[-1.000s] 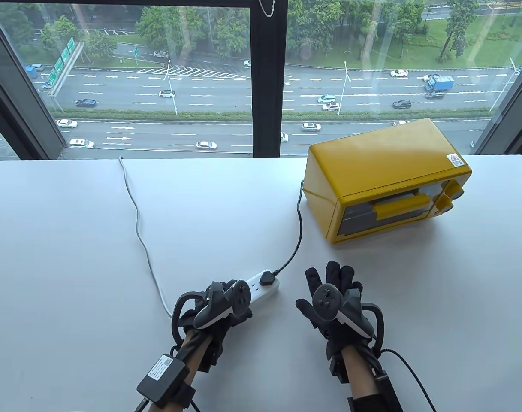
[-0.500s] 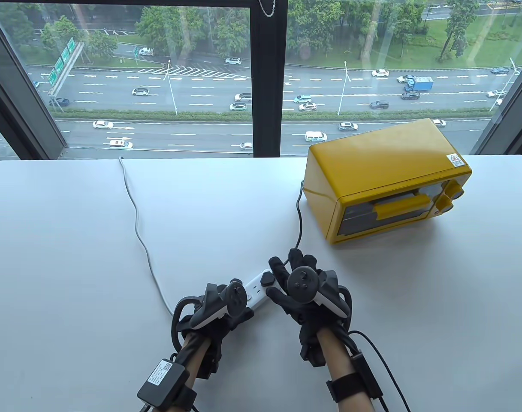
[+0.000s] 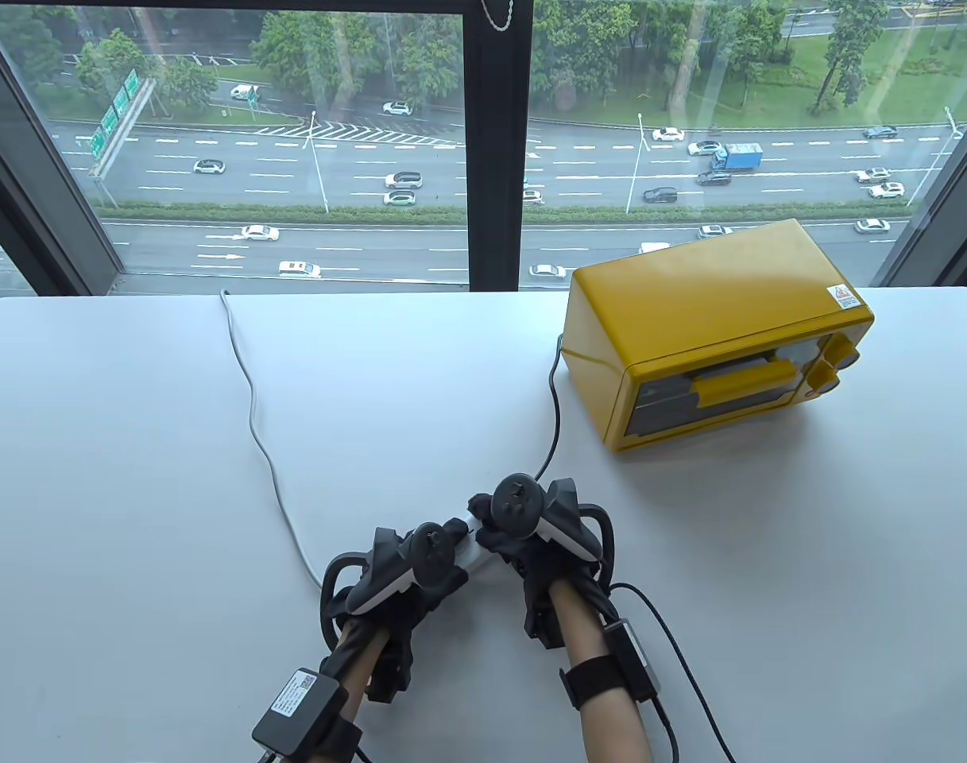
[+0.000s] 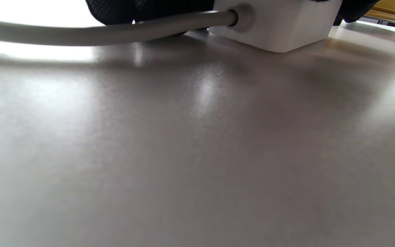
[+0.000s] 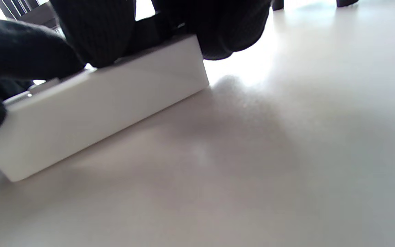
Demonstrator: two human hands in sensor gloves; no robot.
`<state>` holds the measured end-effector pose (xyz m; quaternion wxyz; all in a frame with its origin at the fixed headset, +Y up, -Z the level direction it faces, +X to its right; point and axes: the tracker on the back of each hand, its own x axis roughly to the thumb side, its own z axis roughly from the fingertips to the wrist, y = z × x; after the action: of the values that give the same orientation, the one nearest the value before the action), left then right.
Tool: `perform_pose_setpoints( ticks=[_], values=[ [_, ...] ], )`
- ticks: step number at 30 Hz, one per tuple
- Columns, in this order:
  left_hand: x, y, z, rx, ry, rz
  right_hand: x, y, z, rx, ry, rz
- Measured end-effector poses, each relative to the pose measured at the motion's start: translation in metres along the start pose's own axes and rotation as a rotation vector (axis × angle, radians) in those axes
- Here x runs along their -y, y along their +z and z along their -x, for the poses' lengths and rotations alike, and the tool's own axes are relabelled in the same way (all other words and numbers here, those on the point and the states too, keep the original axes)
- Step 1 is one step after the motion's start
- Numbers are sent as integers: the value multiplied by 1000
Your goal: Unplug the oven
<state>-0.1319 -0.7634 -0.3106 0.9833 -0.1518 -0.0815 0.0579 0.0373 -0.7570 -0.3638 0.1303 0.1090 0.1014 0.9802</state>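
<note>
The yellow oven (image 3: 713,334) stands at the back right of the white table (image 3: 133,477). Its black cord (image 3: 557,405) runs down to a white power strip (image 3: 477,559), which lies mostly hidden under both hands. My left hand (image 3: 423,576) holds down the strip's near end, where the grey cable (image 4: 98,32) enters the strip (image 4: 279,27). My right hand (image 3: 491,531) is curled over the strip's far end, and its fingers (image 5: 94,31) close around the black plug on top of the strip (image 5: 98,113). The plug is hidden in the table view.
The strip's grey cable (image 3: 253,413) snakes to the table's back edge at the window. The oven's feet (image 5: 346,2) show behind my right hand. Glove wires (image 3: 674,636) trail off my right wrist.
My right hand has moved left from the bare table onto the far end of the strip and closed over the plug. My left hand has stayed on the strip.
</note>
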Motion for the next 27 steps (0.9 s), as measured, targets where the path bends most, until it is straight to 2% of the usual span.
perform_pose_setpoints(
  ticks=[5, 11, 12, 15, 18, 21, 24, 27],
  values=[
    [-2, 0, -1, -8, 17, -38, 9, -4, -11, 36, 133, -15],
    [-2, 1, -2, -16, 12, -37, 14, -2, -11, 59, 130, -27],
    [-2, 0, -3, -20, 7, -36, 19, 1, -9, 69, 112, 13],
    [-2, -1, -1, -25, 28, -20, 63, 19, -6, 122, -211, 99],
    [-3, -1, 0, -32, 30, 1, 95, 40, 0, 111, -93, 114],
    [-4, -2, 0, -31, 31, 7, 94, 53, 13, 111, -62, 92],
    [-4, -1, -1, -38, 16, 16, 78, 60, 31, 88, -80, 45],
    [-4, -1, -2, -44, 8, 21, 59, 60, 42, 58, -8, 9]
  ],
)
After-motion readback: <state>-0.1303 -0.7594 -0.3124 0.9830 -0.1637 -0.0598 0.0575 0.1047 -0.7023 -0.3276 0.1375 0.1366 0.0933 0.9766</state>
